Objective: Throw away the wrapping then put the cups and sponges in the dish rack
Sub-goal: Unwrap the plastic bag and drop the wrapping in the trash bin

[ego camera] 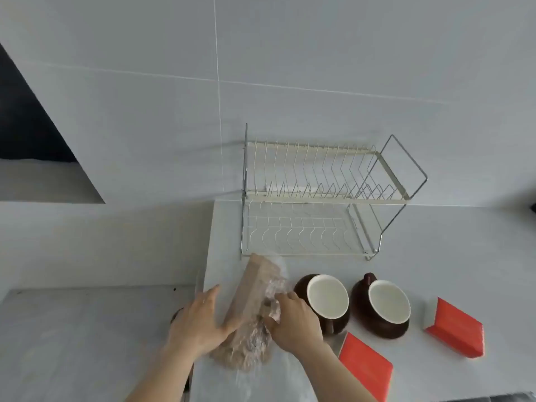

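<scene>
Wrapping (249, 317), crinkly and light, lies on the tabletop (435, 242) before the dish rack (319, 198). Our left hand (200, 323) presses it half open; our right hand (293, 317) pinches a loose fold. We judge it limp, best bunched up.

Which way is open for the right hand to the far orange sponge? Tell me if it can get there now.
Probably not right away: the right hand is gripping the wrapping. Once freed, the way over the two cups to the far orange sponge looks clear.
</scene>
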{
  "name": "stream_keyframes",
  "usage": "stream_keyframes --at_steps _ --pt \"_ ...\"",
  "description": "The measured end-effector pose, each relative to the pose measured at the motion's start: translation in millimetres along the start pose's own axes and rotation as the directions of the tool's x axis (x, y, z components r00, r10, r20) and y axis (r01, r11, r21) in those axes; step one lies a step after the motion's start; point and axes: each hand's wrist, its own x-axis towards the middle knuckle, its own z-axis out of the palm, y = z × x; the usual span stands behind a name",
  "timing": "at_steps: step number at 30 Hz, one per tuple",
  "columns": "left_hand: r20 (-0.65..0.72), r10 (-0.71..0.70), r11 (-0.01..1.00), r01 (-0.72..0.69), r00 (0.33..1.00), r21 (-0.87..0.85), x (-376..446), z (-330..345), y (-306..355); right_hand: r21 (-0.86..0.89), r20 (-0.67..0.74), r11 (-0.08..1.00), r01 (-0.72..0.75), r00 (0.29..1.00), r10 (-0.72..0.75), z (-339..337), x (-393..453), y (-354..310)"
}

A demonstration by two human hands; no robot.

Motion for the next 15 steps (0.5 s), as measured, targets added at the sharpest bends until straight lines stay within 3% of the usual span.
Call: stream_keyframes --at_steps 9,15 --pt "0.106 -0.019 0.999 0.023 0.994 -0.031 27 31 1 0.252 0.087 0.915 -0.315 0.949 0.303 50 10 -11" --pt "0.182 -0.099 0.94 0.152 0.978 -0.304 31 39 13 0.443 0.063 0.807 -0.391 0.911 0.407 64 15 -9"
